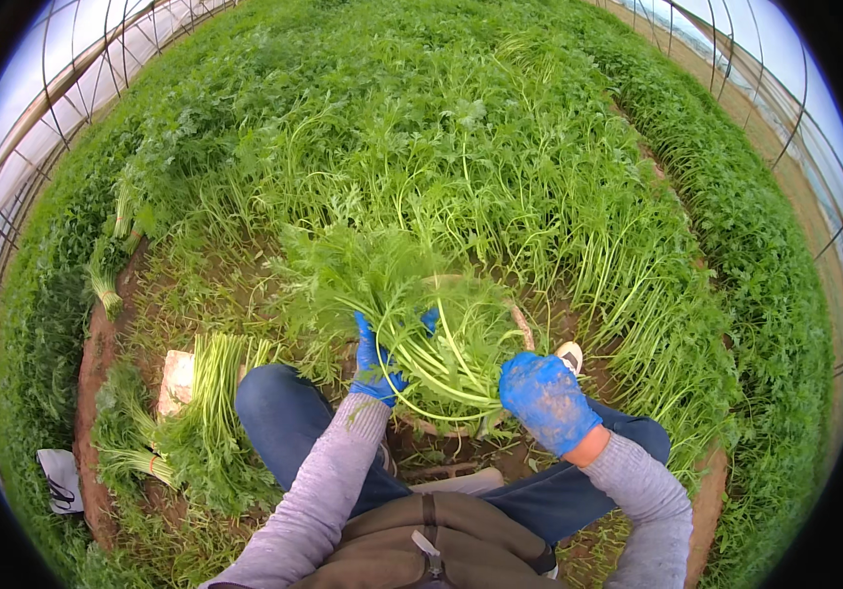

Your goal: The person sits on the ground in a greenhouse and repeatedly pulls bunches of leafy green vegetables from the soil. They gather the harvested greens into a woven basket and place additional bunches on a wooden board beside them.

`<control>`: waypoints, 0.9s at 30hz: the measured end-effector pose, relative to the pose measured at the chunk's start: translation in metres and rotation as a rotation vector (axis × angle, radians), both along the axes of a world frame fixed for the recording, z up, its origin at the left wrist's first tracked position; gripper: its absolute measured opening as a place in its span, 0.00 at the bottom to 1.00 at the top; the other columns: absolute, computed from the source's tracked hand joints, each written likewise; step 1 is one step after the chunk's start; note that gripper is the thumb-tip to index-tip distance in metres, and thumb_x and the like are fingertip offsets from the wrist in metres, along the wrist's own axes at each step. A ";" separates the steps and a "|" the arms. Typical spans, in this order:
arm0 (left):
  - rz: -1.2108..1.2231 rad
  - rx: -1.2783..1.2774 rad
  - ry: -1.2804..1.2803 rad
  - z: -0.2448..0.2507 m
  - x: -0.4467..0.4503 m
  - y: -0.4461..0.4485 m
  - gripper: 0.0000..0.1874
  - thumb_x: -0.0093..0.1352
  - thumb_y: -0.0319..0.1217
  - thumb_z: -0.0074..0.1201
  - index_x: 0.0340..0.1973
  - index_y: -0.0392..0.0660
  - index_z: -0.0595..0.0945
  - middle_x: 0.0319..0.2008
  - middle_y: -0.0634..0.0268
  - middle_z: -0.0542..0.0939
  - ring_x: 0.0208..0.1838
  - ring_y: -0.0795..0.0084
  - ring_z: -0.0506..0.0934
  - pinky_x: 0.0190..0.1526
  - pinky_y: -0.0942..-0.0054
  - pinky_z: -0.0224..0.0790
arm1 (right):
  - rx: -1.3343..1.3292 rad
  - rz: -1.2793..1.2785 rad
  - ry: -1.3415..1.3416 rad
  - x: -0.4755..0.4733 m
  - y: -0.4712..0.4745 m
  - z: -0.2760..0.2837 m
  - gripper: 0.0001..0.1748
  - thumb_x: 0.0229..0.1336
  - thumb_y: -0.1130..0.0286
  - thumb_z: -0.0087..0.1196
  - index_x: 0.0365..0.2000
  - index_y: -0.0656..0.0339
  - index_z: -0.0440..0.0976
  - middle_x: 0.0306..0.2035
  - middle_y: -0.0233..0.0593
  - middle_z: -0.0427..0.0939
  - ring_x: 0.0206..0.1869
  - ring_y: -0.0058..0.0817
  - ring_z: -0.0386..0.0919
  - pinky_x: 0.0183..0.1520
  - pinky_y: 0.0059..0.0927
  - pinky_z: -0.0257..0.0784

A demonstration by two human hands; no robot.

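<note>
A loose bunch of leafy green stems [421, 361] with feathery leaves lies across my hands. My left hand [377, 364], in a blue glove, cradles it from below, with part of the fingers hidden behind the leaves. Around the stem ends at the right is my right hand [548, 401], in a soiled blue glove with its fingers curled. Under the bunch, more cut greens lie in what looks like a round basket, its pale rim [521, 324] partly showing. By my left knee, a thick pile of cut stems [219, 375] rests on a pale block [176, 379].
Dense standing greens [451, 147] fill the ground ahead. Banded bunches [153, 464] lie at the lower left, with another banded bunch [106, 287] farther up. A white bag [61, 478] sits at the left edge. Greenhouse hoops [731, 44] curve along both sides.
</note>
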State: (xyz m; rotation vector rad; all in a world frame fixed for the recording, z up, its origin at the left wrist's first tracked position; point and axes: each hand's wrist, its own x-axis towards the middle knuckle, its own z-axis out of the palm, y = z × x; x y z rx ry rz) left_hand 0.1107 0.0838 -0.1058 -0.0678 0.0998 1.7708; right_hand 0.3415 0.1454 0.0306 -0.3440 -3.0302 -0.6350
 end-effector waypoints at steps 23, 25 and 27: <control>-0.076 -0.141 0.656 0.084 -0.053 0.060 0.23 0.63 0.33 0.56 0.50 0.32 0.75 0.43 0.51 0.81 0.46 0.58 0.80 0.52 0.59 0.74 | -2.176 -0.352 -0.100 -0.012 0.091 -0.088 0.16 0.48 0.76 0.61 0.41 0.60 0.78 0.34 0.26 0.80 0.27 0.11 0.71 0.24 0.14 0.62; -0.090 -0.109 0.710 0.105 -0.064 0.070 0.19 0.64 0.33 0.55 0.46 0.33 0.77 0.42 0.52 0.81 0.45 0.60 0.80 0.51 0.60 0.74 | -2.172 -0.341 -0.097 -0.023 0.100 -0.098 0.18 0.49 0.78 0.59 0.44 0.60 0.78 0.39 0.26 0.82 0.26 0.13 0.71 0.26 0.15 0.64; -0.033 -0.195 0.777 0.119 -0.067 0.073 0.18 0.65 0.33 0.55 0.45 0.34 0.78 0.41 0.53 0.82 0.44 0.61 0.80 0.50 0.62 0.74 | -1.779 -0.090 0.070 -0.037 0.103 -0.110 0.26 0.50 0.75 0.58 0.52 0.60 0.71 0.47 0.40 0.78 0.33 0.32 0.72 0.42 0.29 0.68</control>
